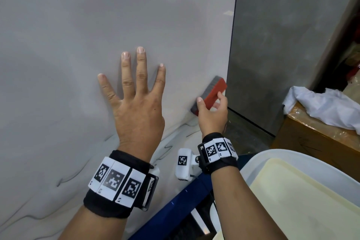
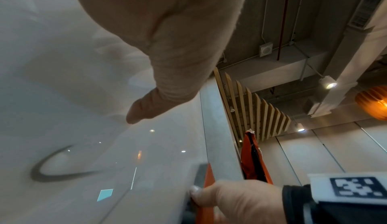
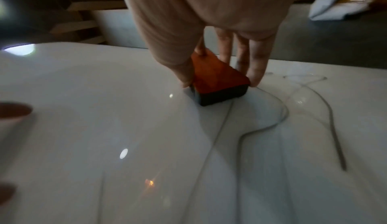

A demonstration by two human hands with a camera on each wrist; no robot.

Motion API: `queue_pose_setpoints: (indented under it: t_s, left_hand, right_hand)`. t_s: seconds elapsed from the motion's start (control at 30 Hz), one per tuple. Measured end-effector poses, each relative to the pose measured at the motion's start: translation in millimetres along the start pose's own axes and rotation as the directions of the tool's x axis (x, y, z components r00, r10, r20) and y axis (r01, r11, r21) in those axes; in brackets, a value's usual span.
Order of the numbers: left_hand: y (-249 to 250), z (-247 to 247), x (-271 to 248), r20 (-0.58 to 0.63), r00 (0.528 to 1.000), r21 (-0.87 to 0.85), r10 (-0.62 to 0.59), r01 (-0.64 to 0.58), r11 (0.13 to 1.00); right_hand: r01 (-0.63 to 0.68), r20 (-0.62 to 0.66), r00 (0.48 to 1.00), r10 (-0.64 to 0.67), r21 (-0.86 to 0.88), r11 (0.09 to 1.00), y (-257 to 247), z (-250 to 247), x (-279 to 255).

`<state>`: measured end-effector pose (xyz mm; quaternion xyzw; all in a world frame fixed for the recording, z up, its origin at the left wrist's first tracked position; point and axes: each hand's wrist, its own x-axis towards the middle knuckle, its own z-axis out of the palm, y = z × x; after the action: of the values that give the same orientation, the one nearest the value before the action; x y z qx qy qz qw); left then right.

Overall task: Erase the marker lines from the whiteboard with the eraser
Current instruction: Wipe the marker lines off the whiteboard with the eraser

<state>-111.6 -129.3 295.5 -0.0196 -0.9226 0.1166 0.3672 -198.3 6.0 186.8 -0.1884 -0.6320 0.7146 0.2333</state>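
The whiteboard fills the left and centre of the head view. Dark wavy marker lines run across its lower part; in the right wrist view such marker lines curve just beside the eraser. My left hand lies flat on the board with fingers spread. My right hand grips a red eraser with a dark grey felt pad near the board's right edge. The felt of the eraser presses on the board. The left wrist view catches the eraser at the board's edge.
A grey wall panel stands right of the board. A brown cardboard box with white cloth on it sits at the right. A white tray is at lower right, over a blue frame.
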Motion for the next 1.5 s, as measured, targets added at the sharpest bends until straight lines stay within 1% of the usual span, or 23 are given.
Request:
queue_pose_setpoints:
  t_s: [0.07,0.13,0.2,0.27,0.33,0.4,0.47,0.5,0.53,0.63,0.67,0.73,0.77,0.83,0.93,1.13,1.23,1.3,1.37,1.43,1.5]
  left_hand:
    - [0.8,1.4,-0.3,-0.005,1.000,0.000,0.001,-0.001,1.000]
    - [1.3,1.9,-1.0,-0.001,1.000,-0.003,0.004,-0.004,1.000]
    - [1.7,2.2,-1.1,0.000,1.000,0.002,0.007,-0.007,1.000]
    - [1.8,2.7,-1.6,0.000,1.000,0.006,0.008,-0.008,1.000]
    - [1.6,3.5,-1.5,-0.005,1.000,0.009,0.008,-0.008,1.000]
    - [1.2,4.3,-2.1,-0.003,1.000,0.011,0.014,-0.014,1.000]
    - [-0.3,5.4,-3.0,-0.001,1.000,0.019,0.019,-0.019,1.000]
    - [-1.5,5.4,-4.0,0.003,1.000,0.022,0.024,-0.024,0.999]
    - [-3.0,5.5,-5.1,0.007,1.000,0.027,0.029,-0.029,0.999]
    - [-8.4,6.8,-8.0,0.019,0.999,0.050,0.044,-0.045,0.998]
    - [-9.7,7.2,-8.6,0.020,0.999,0.050,0.047,-0.048,0.998]
    - [-10.2,7.9,-9.3,0.017,0.999,0.047,0.049,-0.050,0.998]
    - [-9.4,8.1,-9.6,0.016,0.999,0.045,0.047,-0.047,0.998]
    - [-7.3,8.2,-10.1,0.023,0.999,0.046,0.041,-0.043,0.998]
    - [-6.1,9.9,-11.7,0.031,0.998,0.053,0.047,-0.049,0.997]
    - [-1.8,15.5,-10.8,0.016,0.999,0.048,0.049,-0.050,0.998]
    - [2.0,18.4,-10.7,0.021,0.998,0.045,0.057,-0.058,0.997]
    - [5.5,19.5,-11.5,0.033,0.996,0.049,0.080,-0.082,0.995]
    - [11.4,22.1,-12.1,0.081,0.988,0.063,0.128,-0.134,0.989]
    - [18.3,26.7,-12.4,0.143,0.972,0.075,0.185,-0.197,0.978]
    - [23.9,30.8,-12.8,0.191,0.956,0.086,0.221,-0.241,0.967]
  right_hand:
    - [0.095,0.028,0.995,-0.096,0.016,0.995,-0.1,3.7,-3.0]
    - [0.134,0.041,0.990,-0.134,0.004,0.991,5.2,4.6,-7.2]
    - [0.090,0.027,0.996,-0.090,0.002,0.996,11.2,3.7,-7.2]
    - [-0.001,0.006,1.000,0.001,0.020,1.000,11.7,0.8,-4.2]
    - [-0.033,0.004,0.999,0.033,0.024,0.999,11.1,-1.0,-0.6]
    - [0.021,-0.004,1.000,-0.021,0.012,1.000,11.5,-2.4,-0.7]
    - [0.109,0.010,0.994,-0.109,-0.045,0.993,15.0,-2.2,-1.2]
    - [0.126,0.008,0.992,-0.126,-0.064,0.990,18.0,-2.5,-0.5]
    - [0.114,-0.013,0.993,-0.115,-0.055,0.992,20.8,-2.9,0.7]
    - [0.033,-0.144,0.989,-0.030,0.016,0.999,27.8,-9.7,9.8]
    - [0.013,-0.174,0.985,-0.011,0.009,1.000,31.1,-13.1,13.2]
    - [-0.041,-0.194,0.980,0.037,-0.018,0.999,38.5,-18.1,16.2]
    - [-0.073,-0.187,0.980,0.066,-0.030,0.997,42.8,-18.8,16.0]
    - [-0.136,-0.126,0.984,0.128,-0.056,0.989,49.6,-15.5,11.4]
    - [-0.194,-0.066,0.980,0.189,-0.080,0.978,56.3,-8.8,5.4]
    - [-0.197,-0.033,0.980,0.194,-0.107,0.975,57.7,-6.3,4.0]
    - [-0.151,-0.016,0.988,0.151,-0.089,0.984,57.1,-8.0,-0.8]
    - [-0.093,-0.005,0.996,0.093,-0.064,0.994,60.5,-9.3,-5.5]
    - [-0.062,-0.002,0.998,0.062,-0.066,0.996,62.8,-10.0,-8.0]
    - [-0.098,-0.004,0.995,0.098,-0.081,0.992,61.0,-9.1,-5.5]
    - [-0.176,-0.019,0.984,0.176,-0.077,0.981,58.0,-8.2,-0.8]
